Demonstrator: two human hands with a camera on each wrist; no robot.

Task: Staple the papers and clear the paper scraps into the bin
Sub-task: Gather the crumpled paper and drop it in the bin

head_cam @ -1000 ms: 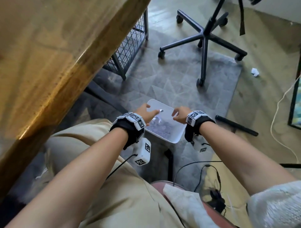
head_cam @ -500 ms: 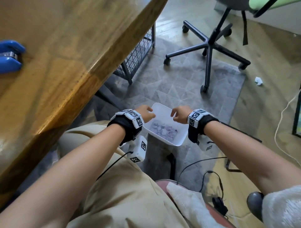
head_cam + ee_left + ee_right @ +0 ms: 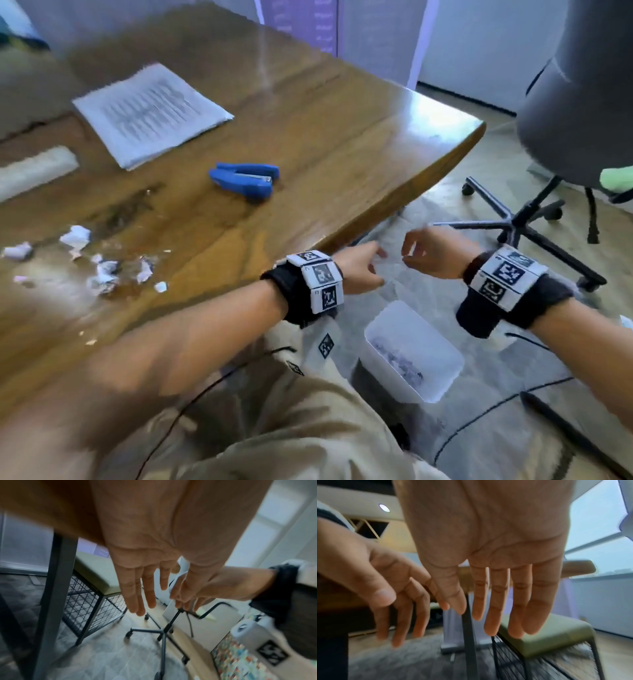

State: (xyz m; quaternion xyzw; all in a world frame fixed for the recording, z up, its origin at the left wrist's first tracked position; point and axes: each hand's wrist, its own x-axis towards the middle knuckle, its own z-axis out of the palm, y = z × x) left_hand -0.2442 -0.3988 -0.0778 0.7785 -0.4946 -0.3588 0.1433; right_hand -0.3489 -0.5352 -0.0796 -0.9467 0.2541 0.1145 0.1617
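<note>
Both hands hover side by side just off the table's right edge, above the floor. My left hand [image 3: 363,267] and my right hand [image 3: 424,251] are empty, fingers straight and loose, as the wrist views show [image 3: 142,593] [image 3: 496,601]. Below them on the rug stands the white bin [image 3: 442,387] with grey scraps inside. Several crumpled paper scraps [image 3: 102,270] lie on the table's near left. A blue stapler [image 3: 245,180] lies mid-table, and a printed paper stack [image 3: 150,109] sits behind it.
The wooden table [image 3: 342,144] fills the left. A grey office chair [image 3: 561,144] on castors stands at right on the grey rug. A wire-mesh stool [image 3: 96,592] with a green cushion sits under the table's far end. Black cables [image 3: 496,401] trail on the floor.
Both hands have risen from the bin's rim up to table-edge height, with nothing in them. The head view has swung up from the floor to the tabletop.
</note>
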